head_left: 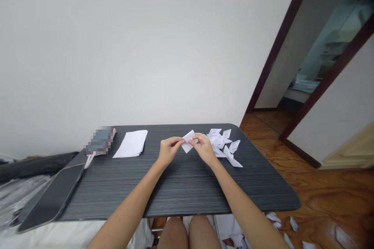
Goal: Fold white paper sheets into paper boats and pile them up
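A small folded piece of white paper [187, 147] is held a little above the dark table, between my two hands. My left hand [170, 148] pinches its left corner between thumb and fingers. On the other side, my right hand [203, 147] grips the paper's right part, thumb in front and fingers behind. Just right of that hand lies a loose pile of folded white paper pieces [216, 139], with one pointed piece [233, 158] nearest me. To the left sits a stack of flat white sheets [131, 144].
The dark table [181, 186] stands against a white wall. A phone [54, 192] lies at its left edge, near a pixelated object [99, 141] with a white cable [89, 160]. Scraps of paper [293, 223] litter the wooden floor [330, 198] at right, below a doorway.
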`<state>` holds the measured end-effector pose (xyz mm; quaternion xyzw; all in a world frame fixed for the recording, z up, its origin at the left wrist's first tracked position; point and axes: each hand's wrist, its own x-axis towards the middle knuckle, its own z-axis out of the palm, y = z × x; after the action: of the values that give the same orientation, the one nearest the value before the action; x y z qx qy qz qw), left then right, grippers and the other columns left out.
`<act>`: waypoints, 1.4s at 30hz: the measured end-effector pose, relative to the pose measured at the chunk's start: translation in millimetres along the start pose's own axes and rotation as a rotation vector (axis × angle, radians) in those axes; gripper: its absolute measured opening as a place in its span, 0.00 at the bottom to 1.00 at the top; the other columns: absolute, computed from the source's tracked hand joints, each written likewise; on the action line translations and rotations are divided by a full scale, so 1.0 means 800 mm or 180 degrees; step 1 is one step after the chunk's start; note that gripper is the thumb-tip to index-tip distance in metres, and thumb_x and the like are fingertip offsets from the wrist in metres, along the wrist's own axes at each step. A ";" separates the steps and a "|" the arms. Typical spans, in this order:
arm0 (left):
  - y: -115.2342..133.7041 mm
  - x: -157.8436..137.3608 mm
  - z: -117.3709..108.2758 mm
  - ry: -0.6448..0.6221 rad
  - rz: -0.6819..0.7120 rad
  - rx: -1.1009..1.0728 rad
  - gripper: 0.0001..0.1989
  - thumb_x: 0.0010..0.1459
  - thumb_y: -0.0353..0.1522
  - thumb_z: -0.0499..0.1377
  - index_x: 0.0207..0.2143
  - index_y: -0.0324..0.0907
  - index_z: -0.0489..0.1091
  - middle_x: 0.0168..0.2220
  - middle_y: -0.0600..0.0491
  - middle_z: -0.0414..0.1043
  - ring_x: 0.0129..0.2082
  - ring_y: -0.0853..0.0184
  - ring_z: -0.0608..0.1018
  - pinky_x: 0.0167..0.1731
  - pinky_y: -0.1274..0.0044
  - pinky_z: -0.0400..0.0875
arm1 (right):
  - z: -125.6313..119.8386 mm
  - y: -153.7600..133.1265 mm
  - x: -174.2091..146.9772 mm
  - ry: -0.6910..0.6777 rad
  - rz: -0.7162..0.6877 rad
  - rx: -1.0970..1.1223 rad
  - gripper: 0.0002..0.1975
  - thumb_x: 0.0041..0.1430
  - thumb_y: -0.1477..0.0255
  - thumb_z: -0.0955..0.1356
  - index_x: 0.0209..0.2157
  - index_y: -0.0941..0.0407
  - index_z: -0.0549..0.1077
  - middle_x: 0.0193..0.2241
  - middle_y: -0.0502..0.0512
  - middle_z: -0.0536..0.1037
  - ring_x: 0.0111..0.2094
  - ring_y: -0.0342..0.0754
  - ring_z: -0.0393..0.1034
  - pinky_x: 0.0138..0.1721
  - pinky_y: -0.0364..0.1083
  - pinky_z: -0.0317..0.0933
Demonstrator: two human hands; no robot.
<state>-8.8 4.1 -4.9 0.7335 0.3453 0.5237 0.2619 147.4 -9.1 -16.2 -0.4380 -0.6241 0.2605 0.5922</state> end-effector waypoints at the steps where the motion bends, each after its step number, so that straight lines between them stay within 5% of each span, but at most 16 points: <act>1: -0.001 -0.001 0.002 -0.0021 0.0002 -0.0021 0.10 0.48 0.34 0.56 0.30 0.38 0.73 0.30 0.50 0.74 0.30 0.66 0.75 0.32 0.77 0.68 | 0.000 0.004 0.001 0.0071 0.0054 0.0101 0.08 0.45 0.66 0.66 0.23 0.57 0.71 0.33 0.55 0.69 0.36 0.48 0.64 0.32 0.44 0.58; 9: -0.010 -0.004 0.011 -0.0108 -0.0431 -0.0629 0.15 0.49 0.35 0.55 0.39 0.37 0.70 0.36 0.48 0.73 0.32 0.64 0.76 0.35 0.72 0.72 | -0.004 0.006 0.001 0.0284 0.0457 0.0327 0.10 0.43 0.65 0.67 0.21 0.58 0.67 0.22 0.49 0.69 0.25 0.42 0.62 0.28 0.42 0.57; 20: 0.004 -0.002 0.009 -0.0141 -0.0828 -0.0880 0.10 0.48 0.32 0.54 0.30 0.34 0.70 0.27 0.49 0.73 0.26 0.68 0.75 0.28 0.77 0.71 | -0.001 -0.002 -0.002 0.0360 0.0435 0.0319 0.11 0.42 0.65 0.67 0.19 0.57 0.64 0.21 0.49 0.68 0.25 0.42 0.61 0.28 0.42 0.57; 25: 0.008 -0.002 0.010 -0.0352 -0.0841 -0.0888 0.13 0.47 0.33 0.56 0.36 0.34 0.67 0.20 0.53 0.71 0.20 0.71 0.72 0.23 0.81 0.67 | 0.001 -0.005 -0.003 0.0297 0.0364 0.0321 0.11 0.42 0.66 0.67 0.19 0.57 0.62 0.21 0.48 0.66 0.25 0.42 0.61 0.29 0.42 0.57; 28: 0.013 -0.001 0.008 -0.0375 -0.0848 -0.0926 0.14 0.48 0.32 0.55 0.38 0.34 0.66 0.18 0.55 0.69 0.18 0.73 0.70 0.21 0.82 0.65 | 0.001 -0.009 -0.003 0.0127 0.0440 0.0641 0.10 0.41 0.69 0.68 0.26 0.56 0.64 0.24 0.48 0.68 0.26 0.42 0.62 0.29 0.41 0.58; 31: 0.016 0.001 0.005 -0.0376 -0.0846 -0.0941 0.15 0.48 0.32 0.55 0.38 0.34 0.67 0.17 0.56 0.68 0.17 0.74 0.69 0.20 0.82 0.64 | 0.000 -0.012 -0.003 -0.0159 0.0588 0.1106 0.19 0.39 0.71 0.69 0.37 0.54 0.62 0.28 0.48 0.69 0.27 0.42 0.64 0.28 0.41 0.59; 42: 0.009 0.003 0.004 -0.0799 -0.1027 -0.1192 0.16 0.46 0.33 0.57 0.38 0.33 0.69 0.31 0.47 0.73 0.26 0.68 0.73 0.25 0.79 0.67 | -0.005 -0.016 -0.004 -0.0405 0.0370 0.0856 0.17 0.40 0.73 0.68 0.37 0.54 0.69 0.34 0.51 0.70 0.35 0.44 0.64 0.37 0.44 0.59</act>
<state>-3.8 1.4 0.8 0.6670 0.3197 0.4349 0.5136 147.8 -18.3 -6.3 -0.3727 -0.5935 0.4028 0.5888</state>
